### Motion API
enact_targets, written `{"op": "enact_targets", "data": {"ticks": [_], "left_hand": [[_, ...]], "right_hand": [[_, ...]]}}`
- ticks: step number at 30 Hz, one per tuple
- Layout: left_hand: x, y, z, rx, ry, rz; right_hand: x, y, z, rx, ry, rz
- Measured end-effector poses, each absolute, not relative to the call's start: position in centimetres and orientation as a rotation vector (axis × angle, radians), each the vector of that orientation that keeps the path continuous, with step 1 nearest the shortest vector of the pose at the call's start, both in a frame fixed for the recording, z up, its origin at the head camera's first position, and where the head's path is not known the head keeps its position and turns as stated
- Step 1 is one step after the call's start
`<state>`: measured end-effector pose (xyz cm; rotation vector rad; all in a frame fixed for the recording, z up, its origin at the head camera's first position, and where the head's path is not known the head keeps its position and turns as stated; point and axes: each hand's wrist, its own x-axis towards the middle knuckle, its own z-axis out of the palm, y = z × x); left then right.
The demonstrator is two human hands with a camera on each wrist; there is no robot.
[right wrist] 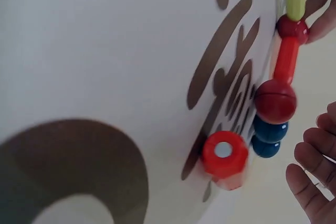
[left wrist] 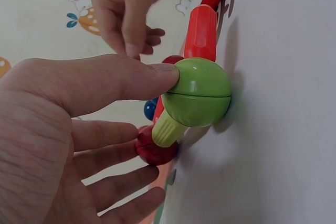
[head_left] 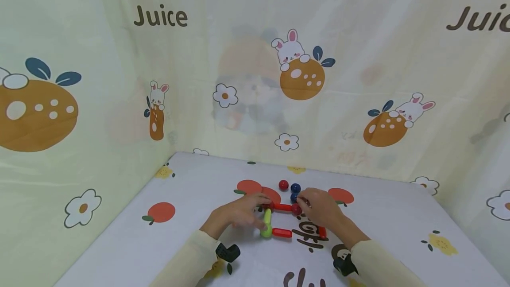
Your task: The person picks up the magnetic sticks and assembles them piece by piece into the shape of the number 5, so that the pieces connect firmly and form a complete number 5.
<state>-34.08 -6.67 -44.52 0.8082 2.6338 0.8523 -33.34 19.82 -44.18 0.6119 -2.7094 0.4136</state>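
My left hand [head_left: 244,211] has its thumb on a green ball [left wrist: 198,93], while its outstretched fingers touch a dark red ball [left wrist: 157,146]. A yellow-green stick [head_left: 268,217] joins those two balls. From the green ball sticks out a red stick [head_left: 282,233]. Another red stick [head_left: 283,207] links the left dark red ball to a second dark red ball [right wrist: 275,102]. Close by that second ball is my right hand [head_left: 322,206], fingers loosely bent; in the right wrist view a gap separates them from the balls, and nothing is held.
Behind the joined pieces lie a loose red ball [head_left: 283,184] and two blue balls [head_left: 295,188]. A separate red stick [head_left: 322,232], with a metal disc on its end, lies below my right hand. Printed cloth walls [head_left: 255,56] enclose the white tabletop [head_left: 191,198].
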Motion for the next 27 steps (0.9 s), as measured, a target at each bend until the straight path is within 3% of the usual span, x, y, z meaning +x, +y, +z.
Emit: {"op": "enact_targets", "data": {"ticks": [12, 27], "left_hand": [[-34.0, -6.7, -44.5, 0.818, 2.622, 0.846], [-34.2, -6.7, -44.5, 0.833, 2.620, 0.847]], "right_hand": [[-36.3, 19.8, -45.0, 0.585, -2.733, 0.385], [-37.1, 19.7, -45.3, 0.585, -2.943, 0.352]]}}
